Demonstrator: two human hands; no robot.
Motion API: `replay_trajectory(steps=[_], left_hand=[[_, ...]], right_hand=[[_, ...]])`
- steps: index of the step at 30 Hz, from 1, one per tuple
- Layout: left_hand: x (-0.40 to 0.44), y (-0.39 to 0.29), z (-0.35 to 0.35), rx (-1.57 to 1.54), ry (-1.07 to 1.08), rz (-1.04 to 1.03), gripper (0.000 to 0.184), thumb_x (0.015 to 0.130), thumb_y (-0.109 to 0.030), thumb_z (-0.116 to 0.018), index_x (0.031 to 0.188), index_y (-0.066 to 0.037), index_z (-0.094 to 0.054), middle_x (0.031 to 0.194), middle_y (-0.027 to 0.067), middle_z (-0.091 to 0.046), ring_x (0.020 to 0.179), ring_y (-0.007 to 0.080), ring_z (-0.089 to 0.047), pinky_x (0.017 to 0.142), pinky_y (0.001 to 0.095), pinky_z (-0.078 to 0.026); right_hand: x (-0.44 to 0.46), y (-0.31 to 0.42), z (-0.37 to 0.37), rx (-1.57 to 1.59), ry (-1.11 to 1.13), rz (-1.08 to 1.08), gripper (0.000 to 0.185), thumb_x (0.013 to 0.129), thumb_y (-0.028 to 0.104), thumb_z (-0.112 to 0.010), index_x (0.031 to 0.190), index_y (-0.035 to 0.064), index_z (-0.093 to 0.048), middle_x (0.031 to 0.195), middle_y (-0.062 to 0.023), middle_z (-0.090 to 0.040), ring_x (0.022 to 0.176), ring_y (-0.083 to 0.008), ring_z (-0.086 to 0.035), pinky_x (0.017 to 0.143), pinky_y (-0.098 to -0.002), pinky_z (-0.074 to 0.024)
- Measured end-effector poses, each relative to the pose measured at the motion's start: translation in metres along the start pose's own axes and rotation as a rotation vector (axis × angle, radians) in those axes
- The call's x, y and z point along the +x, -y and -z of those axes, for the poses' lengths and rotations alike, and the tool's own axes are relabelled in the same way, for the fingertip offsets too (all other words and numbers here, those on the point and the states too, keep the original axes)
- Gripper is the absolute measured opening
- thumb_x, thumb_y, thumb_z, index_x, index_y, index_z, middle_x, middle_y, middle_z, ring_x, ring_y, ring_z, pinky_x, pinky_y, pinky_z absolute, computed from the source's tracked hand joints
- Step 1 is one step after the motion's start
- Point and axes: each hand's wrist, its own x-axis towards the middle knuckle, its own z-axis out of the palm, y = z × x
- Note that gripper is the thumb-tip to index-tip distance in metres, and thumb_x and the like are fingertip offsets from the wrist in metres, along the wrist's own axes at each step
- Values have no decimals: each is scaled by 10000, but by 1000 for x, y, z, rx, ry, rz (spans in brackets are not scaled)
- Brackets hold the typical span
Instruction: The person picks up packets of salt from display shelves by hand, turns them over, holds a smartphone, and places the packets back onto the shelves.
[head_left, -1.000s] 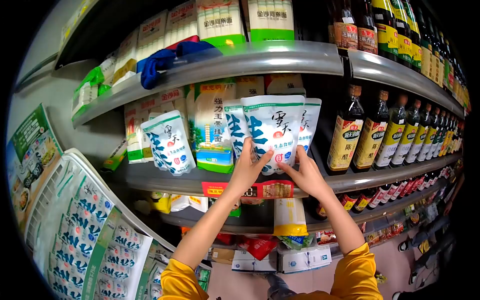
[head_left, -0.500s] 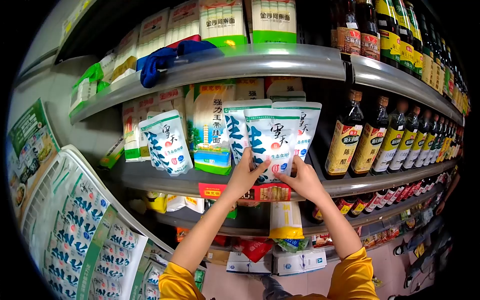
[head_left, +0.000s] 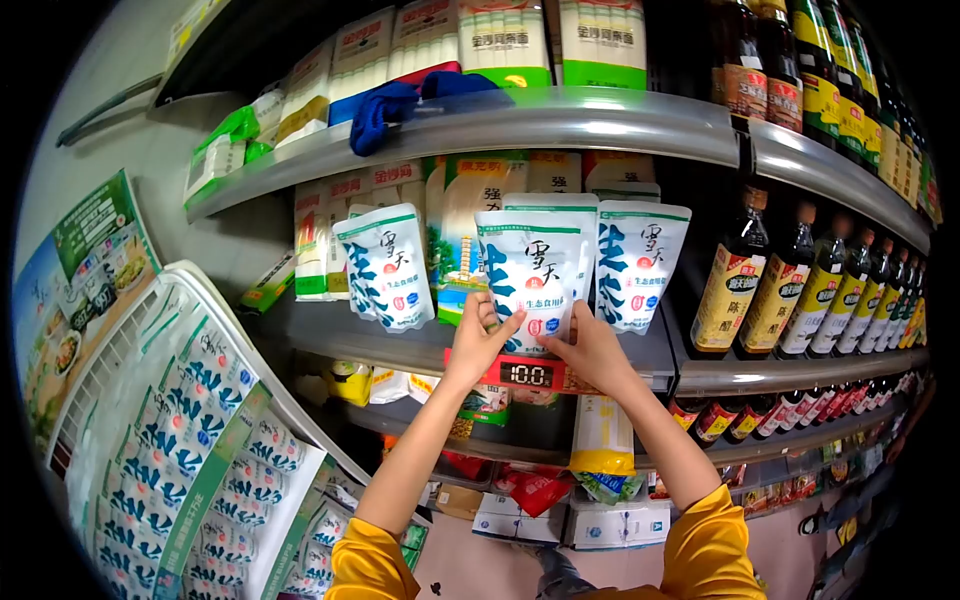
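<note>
A white salt pouch with green and blue print (head_left: 530, 270) stands upright at the front of the middle shelf, pinched low between both hands. My left hand (head_left: 485, 335) grips its lower left side, the thumb across the front. My right hand (head_left: 595, 348) holds its lower right side, the thumb also on the front. Right behind it are more such pouches, one (head_left: 640, 265) showing to the right. Another pouch (head_left: 388, 268) stands apart on the left, in front of noodle packs. Below my hands is a red price strip (head_left: 525, 373) reading 10.0.
Sauce bottles (head_left: 735, 280) line the shelf on the right. A metal shelf edge (head_left: 560, 118) runs above, with a blue cloth (head_left: 380, 115) hanging over it. At the lower left stands a white basket (head_left: 85, 370) beside a large printed pack of pouches (head_left: 170, 450).
The held pouch has shifted left relative to the pouches behind it, with both hands on it. The view has turned, so the shelves appear further right.
</note>
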Motion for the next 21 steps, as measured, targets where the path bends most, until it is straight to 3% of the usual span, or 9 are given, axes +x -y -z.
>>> replay_trajectory(steps=[1, 4, 8, 13, 14, 15, 21], left_hand=[[-1, -2, 2, -1, -9, -7, 437, 738, -114, -641, 1023, 29, -341, 912, 100, -512, 806, 102, -494, 653, 201, -422], [-6, -8, 6, 425, 8, -118, 606, 702, -192, -682, 1114, 37, -301, 980, 147, -493, 853, 162, -487, 724, 291, -420], [-10, -20, 9, 568, 24, 1, 644, 699, -282, -675, 1106, 58, -309, 925, 156, -501, 823, 186, -503, 704, 295, -432], [-9, -14, 10, 842, 43, 40, 639, 646, -373, -694, 995, 51, -368, 822, 179, -523, 749, 245, -536, 699, 313, -433], [-8, -15, 8, 791, 47, -55, 616, 635, -393, -693, 941, 43, -384, 811, 204, -543, 761, 281, -557, 708, 323, -431], [-6, -15, 7, 807, 63, -9, 617, 637, -382, -692, 939, 61, -388, 855, 224, -557, 820, 311, -564, 713, 334, -433], [-3, -15, 7, 813, 110, 53, 645, 644, -404, -676, 973, 70, -387, 898, 241, -556, 863, 342, -552, 727, 355, -434]], right_hand=[[3, 3, 0, -40, -4, -18, 427, 727, 323, -612, 838, -20, -383, 668, -219, -561, 654, -360, -566, 561, -392, -434], [8, -4, -8, -37, -18, 43, 435, 731, 322, -607, 850, -27, -377, 665, -243, -550, 657, -386, -556, 556, -409, -432], [11, -10, -15, 4, -53, 103, 443, 729, 322, -611, 845, -31, -370, 659, -255, -544, 650, -397, -549, 550, -418, -429], [9, -12, -15, 20, -53, 94, 459, 722, 318, -620, 888, -29, -370, 688, -269, -544, 676, -409, -546, 560, -422, -431], [8, -11, -13, 15, -44, 107, 473, 719, 320, -621, 916, -27, -368, 698, -271, -544, 689, -411, -546, 567, -422, -432], [9, -10, -11, 19, -14, 88, 480, 717, 318, -622, 921, -31, -363, 706, -271, -548, 698, -405, -551, 569, -420, -434], [8, -8, -13, -7, 12, 70, 515, 707, 277, -634, 958, -44, -319, 722, -282, -548, 706, -408, -554, 575, -420, -440]])
